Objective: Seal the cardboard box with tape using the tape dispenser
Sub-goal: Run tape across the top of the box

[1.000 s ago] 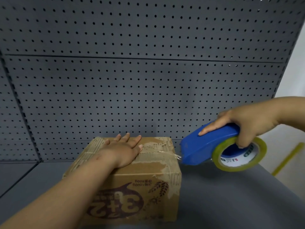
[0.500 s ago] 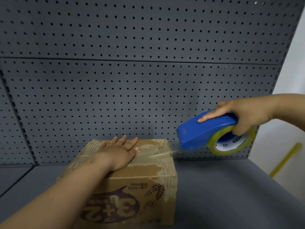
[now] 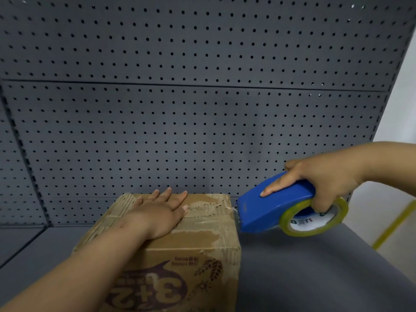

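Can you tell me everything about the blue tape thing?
The tape dispenser is smooth blue plastic with a roll of clear yellowish tape at its back. The right hand grips it, one finger lying along its top. It hangs tilted, nose down, beside the cardboard box's right top edge. Whether it touches the box is unclear.

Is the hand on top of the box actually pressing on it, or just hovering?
Touching. In the head view the left hand lies flat, palm down, on the top of the cardboard box, with no gap or shadow line visible under the palm or fingers.
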`<state>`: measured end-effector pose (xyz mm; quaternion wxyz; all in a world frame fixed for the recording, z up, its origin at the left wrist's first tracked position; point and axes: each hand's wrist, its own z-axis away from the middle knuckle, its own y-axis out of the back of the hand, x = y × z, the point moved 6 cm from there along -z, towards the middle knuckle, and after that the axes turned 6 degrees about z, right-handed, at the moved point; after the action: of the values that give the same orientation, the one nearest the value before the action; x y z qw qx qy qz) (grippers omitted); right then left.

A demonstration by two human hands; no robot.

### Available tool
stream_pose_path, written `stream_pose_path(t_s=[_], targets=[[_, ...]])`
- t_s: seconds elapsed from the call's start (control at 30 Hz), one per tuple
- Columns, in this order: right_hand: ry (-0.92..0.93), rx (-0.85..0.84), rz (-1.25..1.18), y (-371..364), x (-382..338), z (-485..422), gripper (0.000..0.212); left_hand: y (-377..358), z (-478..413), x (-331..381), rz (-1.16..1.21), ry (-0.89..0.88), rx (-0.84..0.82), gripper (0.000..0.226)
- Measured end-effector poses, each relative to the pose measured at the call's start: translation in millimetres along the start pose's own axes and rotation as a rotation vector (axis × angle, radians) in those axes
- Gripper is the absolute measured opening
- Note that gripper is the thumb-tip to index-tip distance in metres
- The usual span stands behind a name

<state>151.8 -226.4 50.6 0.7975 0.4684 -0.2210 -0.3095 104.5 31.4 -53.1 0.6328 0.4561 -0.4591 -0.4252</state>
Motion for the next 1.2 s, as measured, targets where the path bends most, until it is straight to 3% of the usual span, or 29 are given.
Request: stream_pose_path(t_s=[0.43,0.63,0.73,0.83,0.87,1.0,1.07,1.2], targets=[[0.033,-0.056,-0.081,-7.1,2.7,-6.9,0.081,-0.4,-1.1,0.3,-0.006,0.008,-0.002,0.055],[0.025,-0.006,-0.053,4.4,3.1,-22.6,0.079,0.3,-0.5,1.0,0.0,0.014,-0.005,0.055],[0.046,-0.137,-0.047,-13.5,1.8,-10.4,0.079,-0.5,-1.6,1.0,0.002,0.01,-0.005,0.055],[0.021,-0.42,0.198,-70.2,14.2,0.6,0.079,0.3,-4.0,-0.3,0.015,0.008,-0.003,0.054],[-0.026,-0.387,0.179,-81.6,22.3,4.1,0.078,0.2,-4.7,-0.6,0.01,0.003,-0.007,0.054],[-0.131,0.169,0.027,-57.3,58.2,11.3,0.074,-0.4,-4.7,1.1,-0.008,-0.003,-0.005,0.054],[-0.126,0.358,-0.013,-36.6,63.1,8.3,0.074,4.3,-1.6,3.3,-0.054,-0.008,0.03,0.055],[-0.11,0.691,-0.054,-3.9,55.0,3.2,0.073,25.7,13.9,27.5,-0.243,-0.175,0.297,0.051]])
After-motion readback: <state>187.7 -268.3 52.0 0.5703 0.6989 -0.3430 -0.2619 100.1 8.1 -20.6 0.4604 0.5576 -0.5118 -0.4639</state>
